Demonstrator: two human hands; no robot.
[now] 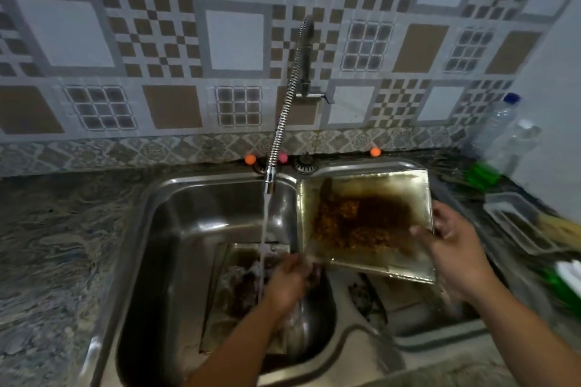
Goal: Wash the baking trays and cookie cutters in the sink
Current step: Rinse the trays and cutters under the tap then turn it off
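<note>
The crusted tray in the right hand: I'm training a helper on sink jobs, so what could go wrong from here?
1. The right hand alone grips the tilted tray by its right edge; wet, it might slip into the sink.
2. Its brown crust could flake off into the basin and perhaps clog the drain.
3. The water runs onto the left hand and the second tray, so it may splash over the rim.

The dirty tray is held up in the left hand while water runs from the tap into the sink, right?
Not quite. The head view shows the right hand gripping the dirty tray, not the left. The left hand is down under the stream. The rest holds: water runs from the tap into the sink.
</note>
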